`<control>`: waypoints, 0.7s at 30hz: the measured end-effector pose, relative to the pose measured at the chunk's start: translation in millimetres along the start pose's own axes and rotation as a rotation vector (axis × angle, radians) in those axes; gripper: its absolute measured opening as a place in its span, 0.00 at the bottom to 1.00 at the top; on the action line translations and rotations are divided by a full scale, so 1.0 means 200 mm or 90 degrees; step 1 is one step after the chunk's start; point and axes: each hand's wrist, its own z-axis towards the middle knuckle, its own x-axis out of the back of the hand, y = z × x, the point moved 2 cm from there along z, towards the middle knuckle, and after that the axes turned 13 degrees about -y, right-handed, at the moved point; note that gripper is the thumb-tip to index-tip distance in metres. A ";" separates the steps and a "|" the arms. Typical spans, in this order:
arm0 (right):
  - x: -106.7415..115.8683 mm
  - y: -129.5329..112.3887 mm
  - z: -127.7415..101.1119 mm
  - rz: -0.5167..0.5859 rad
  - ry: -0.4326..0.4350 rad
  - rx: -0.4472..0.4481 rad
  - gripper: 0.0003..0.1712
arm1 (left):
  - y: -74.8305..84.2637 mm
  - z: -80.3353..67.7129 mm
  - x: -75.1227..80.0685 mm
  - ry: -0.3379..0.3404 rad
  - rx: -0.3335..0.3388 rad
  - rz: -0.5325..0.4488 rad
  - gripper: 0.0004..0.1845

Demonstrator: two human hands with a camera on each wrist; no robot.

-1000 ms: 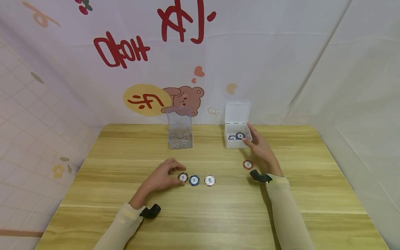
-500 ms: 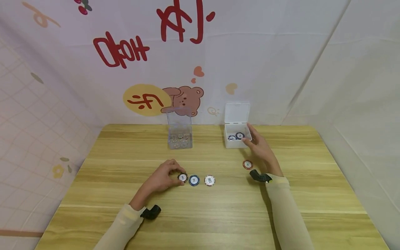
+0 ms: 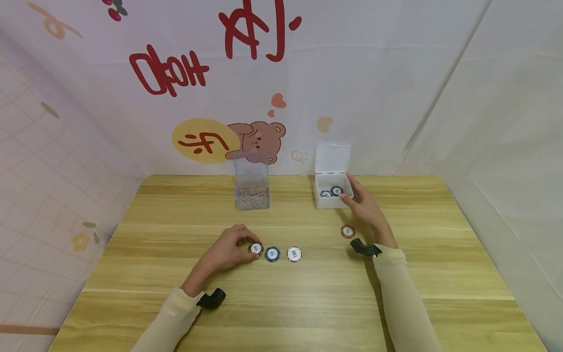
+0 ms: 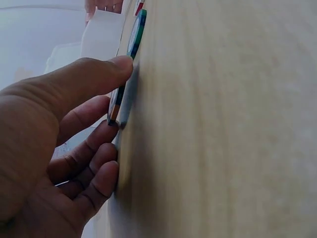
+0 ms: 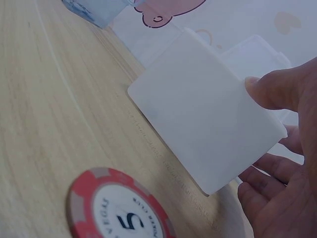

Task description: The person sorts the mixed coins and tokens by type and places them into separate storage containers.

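While the left hand (image 3: pixel 228 249) pinches the dark chip (image 3: pixel 255 249) at the left end of a short row on the table (image 3: pixel 308 293), that chip is only half lifted: in the left wrist view its near edge (image 4: pixel 115 110) is tipped up between thumb and curled fingers (image 4: pixel 94 134), the far edge apparently still on the wood. A grip that shallow could let the chip snap flat again or squirt sideways, and the blue chip (image 3: pixel 272 253) sits just beside it, with the white-and-red chip (image 3: pixel 294 253) a little further right, so a slip would likely knock the row out of line.

The right hand (image 3: pixel 367 210) is well apart from this, at the small white box (image 3: pixel 332 201) near the back of the table, whose lid (image 3: pixel 333 158) stands open. Its thumb (image 5: pixel 277 89) and fingers press on the box's right wall, curled partly round it; whether they truly grip it or merely steady it I cannot tell for sure. Several chips already lie inside the box. A push there could slide the light box or tip it, spilling them.

A red chip (image 3: pixel 347 231) marked 5 lies flat just in front of the right wrist, apart from the box; a careless sweep of the sleeve (image 3: pixel 400 298) could drag it. Behind the row stands a clear container (image 3: pixel 251 188), its contents too small to make out, far enough back that it seems safe.
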 end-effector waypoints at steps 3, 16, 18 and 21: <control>0.00 0.00 0.00 -0.002 -0.001 0.002 0.44 | 0.00 0.01 0.00 0.003 0.002 -0.001 0.17; 0.00 0.00 -0.01 -0.014 0.001 0.009 0.44 | 0.04 0.05 0.02 0.038 0.007 -0.021 0.18; 0.00 0.00 -0.01 -0.012 0.001 0.009 0.44 | 0.04 0.07 0.03 0.043 0.005 -0.025 0.18; -0.01 0.00 0.00 -0.012 0.000 0.010 0.44 | 0.05 0.08 0.04 0.052 -0.002 -0.027 0.18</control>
